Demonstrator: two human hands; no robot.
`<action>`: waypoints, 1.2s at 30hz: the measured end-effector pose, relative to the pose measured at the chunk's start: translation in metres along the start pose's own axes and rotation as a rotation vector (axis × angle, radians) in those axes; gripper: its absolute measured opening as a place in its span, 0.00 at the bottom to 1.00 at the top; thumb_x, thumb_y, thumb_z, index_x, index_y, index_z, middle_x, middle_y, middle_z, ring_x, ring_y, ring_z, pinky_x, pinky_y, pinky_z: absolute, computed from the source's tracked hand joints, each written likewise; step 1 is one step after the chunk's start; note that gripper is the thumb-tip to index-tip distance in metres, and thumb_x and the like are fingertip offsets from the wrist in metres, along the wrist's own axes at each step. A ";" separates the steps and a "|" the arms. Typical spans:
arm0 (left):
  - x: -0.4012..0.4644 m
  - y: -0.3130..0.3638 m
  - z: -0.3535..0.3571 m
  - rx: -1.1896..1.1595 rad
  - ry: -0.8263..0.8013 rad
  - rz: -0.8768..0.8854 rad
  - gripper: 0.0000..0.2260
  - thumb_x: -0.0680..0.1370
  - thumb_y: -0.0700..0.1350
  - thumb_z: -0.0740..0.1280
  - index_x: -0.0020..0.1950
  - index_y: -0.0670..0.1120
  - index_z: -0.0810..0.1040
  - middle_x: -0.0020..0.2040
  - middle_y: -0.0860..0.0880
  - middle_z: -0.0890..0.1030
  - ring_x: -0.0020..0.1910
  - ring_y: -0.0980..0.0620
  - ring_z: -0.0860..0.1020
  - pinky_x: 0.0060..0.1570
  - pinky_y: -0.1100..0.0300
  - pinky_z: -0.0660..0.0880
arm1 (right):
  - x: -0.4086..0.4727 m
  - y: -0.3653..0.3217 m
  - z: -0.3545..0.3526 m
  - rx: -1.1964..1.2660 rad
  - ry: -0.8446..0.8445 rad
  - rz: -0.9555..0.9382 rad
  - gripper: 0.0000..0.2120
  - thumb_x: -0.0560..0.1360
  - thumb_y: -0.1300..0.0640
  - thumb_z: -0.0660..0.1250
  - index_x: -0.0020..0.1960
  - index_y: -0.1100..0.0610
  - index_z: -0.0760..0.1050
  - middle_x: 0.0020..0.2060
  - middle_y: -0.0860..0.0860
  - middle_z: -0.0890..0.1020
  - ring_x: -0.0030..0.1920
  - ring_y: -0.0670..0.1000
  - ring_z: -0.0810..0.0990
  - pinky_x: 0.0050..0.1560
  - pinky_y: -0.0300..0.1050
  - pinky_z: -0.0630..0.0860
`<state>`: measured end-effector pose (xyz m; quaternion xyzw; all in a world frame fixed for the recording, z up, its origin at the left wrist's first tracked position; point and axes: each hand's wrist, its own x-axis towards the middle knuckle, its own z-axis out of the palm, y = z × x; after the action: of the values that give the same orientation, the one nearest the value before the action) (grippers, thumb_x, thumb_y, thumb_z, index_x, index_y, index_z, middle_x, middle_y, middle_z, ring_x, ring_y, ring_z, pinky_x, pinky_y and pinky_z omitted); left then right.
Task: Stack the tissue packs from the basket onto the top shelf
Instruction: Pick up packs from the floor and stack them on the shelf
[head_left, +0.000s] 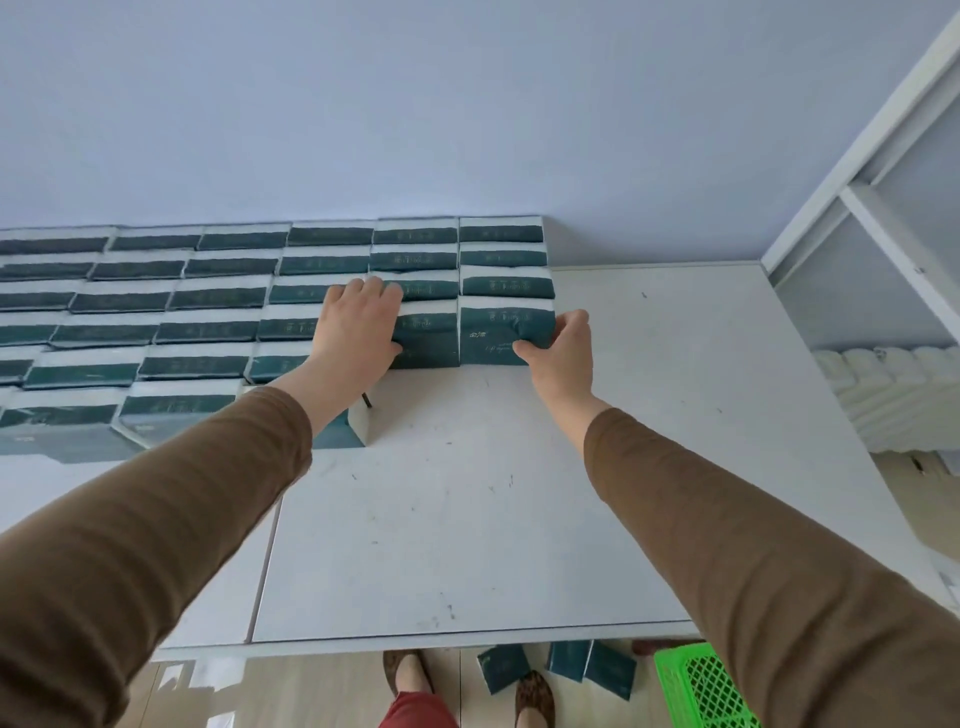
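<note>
Placing step. My left hand (361, 325) lies flat, fingers straight, on stacked packs (208, 301). Right hand (558, 345) pinches end pack (498, 335) on top shelf (519, 519). Next, I judge: seat it flush, release, fetch from basket (701, 686).

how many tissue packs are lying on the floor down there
3 in view: one tissue pack beside the foot, then two more side by side, left of the green basket. Others may be hidden under the shelf top.

tissue packs (498, 332): dark teal (white edges) | basket (701, 686): green lattice | sleeves (156, 499): brown
</note>
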<state>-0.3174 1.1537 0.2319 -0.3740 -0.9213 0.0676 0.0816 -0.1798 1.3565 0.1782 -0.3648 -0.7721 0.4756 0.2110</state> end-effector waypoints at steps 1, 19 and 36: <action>-0.003 0.001 -0.002 -0.010 -0.004 -0.011 0.22 0.72 0.52 0.75 0.59 0.45 0.70 0.53 0.47 0.74 0.53 0.45 0.73 0.59 0.50 0.69 | -0.001 0.000 -0.002 -0.007 -0.025 0.006 0.21 0.69 0.59 0.76 0.54 0.58 0.66 0.53 0.56 0.75 0.50 0.55 0.78 0.51 0.50 0.77; -0.244 0.106 -0.021 -0.319 0.175 0.062 0.15 0.75 0.51 0.70 0.61 0.51 0.77 0.59 0.53 0.77 0.59 0.47 0.74 0.61 0.49 0.68 | -0.224 0.043 -0.106 -0.323 -0.243 -0.416 0.15 0.76 0.56 0.68 0.61 0.52 0.74 0.60 0.46 0.75 0.62 0.49 0.70 0.61 0.46 0.69; -0.523 0.235 0.247 -0.584 -0.559 -0.037 0.16 0.76 0.50 0.68 0.63 0.52 0.74 0.59 0.55 0.75 0.62 0.50 0.71 0.61 0.55 0.66 | -0.448 0.371 -0.068 -0.355 -0.331 0.323 0.11 0.75 0.60 0.69 0.58 0.55 0.76 0.56 0.51 0.79 0.60 0.54 0.76 0.57 0.44 0.70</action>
<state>0.1622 0.9389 -0.1059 -0.3323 -0.8949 -0.0996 -0.2806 0.2894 1.1587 -0.1107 -0.4316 -0.7991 0.4137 -0.0634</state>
